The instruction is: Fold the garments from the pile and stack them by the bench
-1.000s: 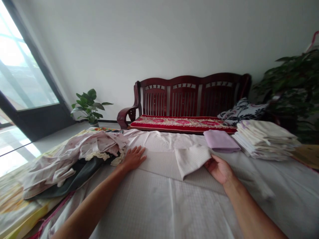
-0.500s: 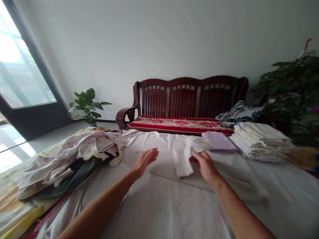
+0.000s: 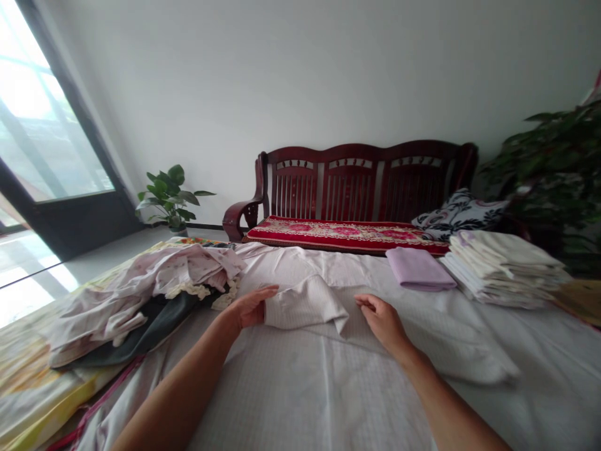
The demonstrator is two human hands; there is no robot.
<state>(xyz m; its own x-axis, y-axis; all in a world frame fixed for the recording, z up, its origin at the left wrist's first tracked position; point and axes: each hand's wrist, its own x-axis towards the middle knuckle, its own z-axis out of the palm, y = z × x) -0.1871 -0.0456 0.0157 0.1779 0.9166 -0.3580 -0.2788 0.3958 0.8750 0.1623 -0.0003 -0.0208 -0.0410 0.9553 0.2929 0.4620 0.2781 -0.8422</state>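
A white, finely ribbed garment (image 3: 307,304) lies in front of me on the white sheet, its left part folded over into a raised, loose flap. One long part of the same garment stretches off to the right, under and past my right wrist. At the flap's left end, my left hand (image 3: 253,307) rests against the cloth with its fingers stretched out. Just right of the flap is my right hand (image 3: 382,319), its fingers loosely bent and apart from the thumb, with no cloth seen in them. Whether its fingertips touch the garment below is unclear.
A heap of crumpled clothes (image 3: 164,282) lies at the left. To the right sit a folded lilac cloth (image 3: 420,269) and a stack of folded white cloths (image 3: 507,266). Behind is a dark red wooden bench (image 3: 350,188), with a potted plant (image 3: 171,194) beyond its left end.
The flap of white garment that my right hand held up has come down to the left and been let go. My left hand has moved left to the flap's end.
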